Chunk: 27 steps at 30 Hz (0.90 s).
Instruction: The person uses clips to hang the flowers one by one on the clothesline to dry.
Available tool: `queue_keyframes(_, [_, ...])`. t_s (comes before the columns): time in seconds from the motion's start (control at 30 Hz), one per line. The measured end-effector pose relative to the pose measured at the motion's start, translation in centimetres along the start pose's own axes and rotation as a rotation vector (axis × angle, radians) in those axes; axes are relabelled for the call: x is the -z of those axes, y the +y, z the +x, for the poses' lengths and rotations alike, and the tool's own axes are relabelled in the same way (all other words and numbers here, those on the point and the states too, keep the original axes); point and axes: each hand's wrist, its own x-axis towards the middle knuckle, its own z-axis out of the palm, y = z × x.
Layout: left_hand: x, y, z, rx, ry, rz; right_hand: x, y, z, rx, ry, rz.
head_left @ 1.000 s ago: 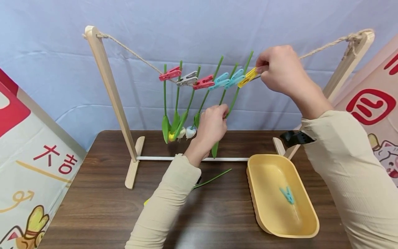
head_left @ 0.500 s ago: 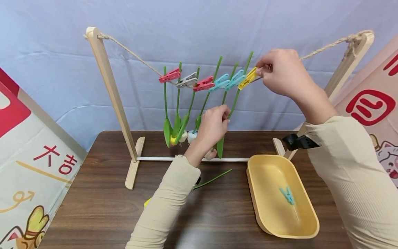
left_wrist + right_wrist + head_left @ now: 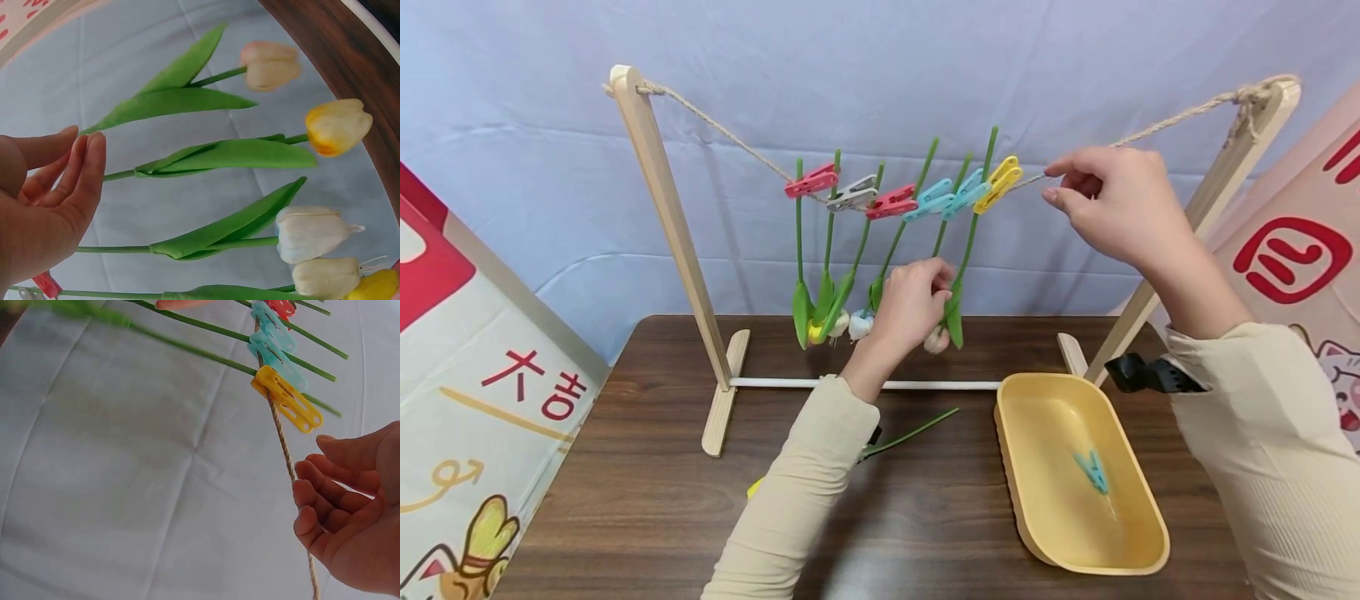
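Observation:
Several artificial tulips hang head down from a rope point(image 3: 722, 129), fixed by red, grey, light blue and yellow clothespins. The yellow clothespin point(image 3: 998, 185) clips the rightmost stem, which bears a pale pink tulip point(image 3: 270, 65). My left hand point(image 3: 913, 304) is beside this tulip's leaves point(image 3: 181, 100), its thumb and fingertips slightly apart, with no plain grip on the stem. My right hand point(image 3: 1123, 200) is right of the yellow clothespin, close to the rope. Its fingers are loosely bent and hold nothing; contact with the rope cannot be told.
A wooden frame with a left post point(image 3: 670, 225) and a right post point(image 3: 1210, 200) carries the rope. In front, a yellow tray point(image 3: 1011, 467) holds a light blue clothespin point(image 3: 1093, 472). Another green stem point(image 3: 917, 432) lies on the table point(image 3: 647, 508), partly behind the left forearm.
My right hand has let go of the yellow clothespin and drawn away to the right. The rightmost tulip has swung rightward and hangs straighter. My left hand has barely moved.

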Motion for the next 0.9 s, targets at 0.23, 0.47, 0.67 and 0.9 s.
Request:
queue_keyframes(0.23, [0.0, -0.9, -0.5, 0.022, -0.015, -0.052, -0.3, 1.9, -1.8, -0.024, -0.022, 0.04])
queue_keyframes(0.47, [0.1, -1.6, -1.0, 0.057, -0.038, -0.055, -1.5, 4.7, -3.9, -0.102, -0.166, 0.104])
queue_keyframes(0.67, [0.3, -2.1, -1.2, 0.064, -0.054, -0.069, -3.7, 8.1, -6.3, -0.118, -0.403, 0.133])
queue_keyframes(0.9, [0.2, -2.6, -1.4, 0.048, -0.051, -0.06, -8.4, 12.5, -10.4, -0.222, -0.631, 0.225])
